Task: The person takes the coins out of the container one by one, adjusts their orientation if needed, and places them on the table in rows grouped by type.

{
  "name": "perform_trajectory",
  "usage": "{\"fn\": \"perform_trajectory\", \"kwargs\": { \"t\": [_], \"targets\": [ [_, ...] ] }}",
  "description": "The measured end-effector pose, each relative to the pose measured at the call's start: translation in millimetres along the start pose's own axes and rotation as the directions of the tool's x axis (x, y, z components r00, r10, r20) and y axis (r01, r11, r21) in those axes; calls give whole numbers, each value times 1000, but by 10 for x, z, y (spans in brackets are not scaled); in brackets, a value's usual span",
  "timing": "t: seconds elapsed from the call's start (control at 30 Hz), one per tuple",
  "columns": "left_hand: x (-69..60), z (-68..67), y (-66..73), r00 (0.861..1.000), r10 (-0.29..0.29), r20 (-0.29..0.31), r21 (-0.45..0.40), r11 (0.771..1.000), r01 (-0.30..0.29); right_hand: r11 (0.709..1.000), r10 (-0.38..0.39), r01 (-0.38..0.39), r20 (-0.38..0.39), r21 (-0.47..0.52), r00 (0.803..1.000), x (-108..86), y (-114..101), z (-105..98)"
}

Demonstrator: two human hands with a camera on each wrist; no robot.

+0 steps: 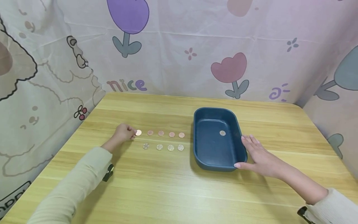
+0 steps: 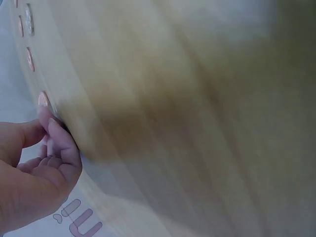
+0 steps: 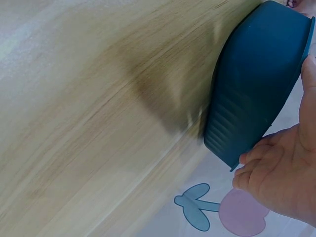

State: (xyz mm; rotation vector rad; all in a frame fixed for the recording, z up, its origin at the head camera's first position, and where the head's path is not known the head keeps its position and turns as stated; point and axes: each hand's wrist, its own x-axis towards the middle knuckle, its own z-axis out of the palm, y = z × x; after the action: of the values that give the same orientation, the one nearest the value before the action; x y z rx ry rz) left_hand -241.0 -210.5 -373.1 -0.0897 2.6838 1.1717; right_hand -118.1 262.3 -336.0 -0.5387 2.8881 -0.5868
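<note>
A copper-coloured coin [image 1: 138, 133] is at the left end of the back row, and my left hand [image 1: 123, 133] pinches its edge between thumb and forefinger. The left wrist view shows the same coin [image 2: 43, 98] at the fingertips, the other fingers curled. On the right stands a dark blue rectangular container [image 1: 216, 155] with one silvery coin [image 1: 222, 133] lying in it. My right hand [image 1: 261, 158] touches the container's right side with extended fingers, its thumb at the near right corner. In the right wrist view the hand [image 3: 284, 163] lies along the container's wall [image 3: 256, 84].
Several more copper-coloured coins [image 1: 161, 133] continue the back row toward the container. A front row of several silvery coins [image 1: 170, 147] lies nearer me. The wooden table [image 1: 156, 193] meets a printed cloth [image 1: 173, 62] behind and at both sides.
</note>
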Motion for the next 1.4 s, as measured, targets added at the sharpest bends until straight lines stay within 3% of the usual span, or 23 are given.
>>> {"fn": "perform_trajectory", "kwargs": {
  "t": [0.27,0.43,0.6,0.73,0.93,1.03,1.23,1.4],
  "targets": [
    [31,37,45,997,-60,-50,61,996,63,1000,6,-6,3,1,1000,3,1,3],
    [-2,32,73,996,-59,-64,121,991,66,1000,7,-7,4,-3,1000,5,0,4],
    [-32,29,113,992,-59,-116,152,986,76,1000,10,-10,7,-2,1000,4,-5,-1],
    [-71,36,201,984,23,-174,132,991,0,1000,15,-15,7,-4,1000,1,-12,-10],
    [-163,49,416,948,172,-268,70,985,-159,1000,22,-22,9,-8,1000,5,-9,-7],
    [-201,55,531,937,203,-284,21,978,-206,1000,24,-24,11,-9,1000,5,-11,-8],
    [-281,148,754,945,216,-246,-81,967,-242,999,32,-32,23,3,999,1,-19,-12],
    [-339,289,937,943,247,-221,-135,950,-281,999,33,-33,24,11,999,1,-16,-11]
  ]
}}
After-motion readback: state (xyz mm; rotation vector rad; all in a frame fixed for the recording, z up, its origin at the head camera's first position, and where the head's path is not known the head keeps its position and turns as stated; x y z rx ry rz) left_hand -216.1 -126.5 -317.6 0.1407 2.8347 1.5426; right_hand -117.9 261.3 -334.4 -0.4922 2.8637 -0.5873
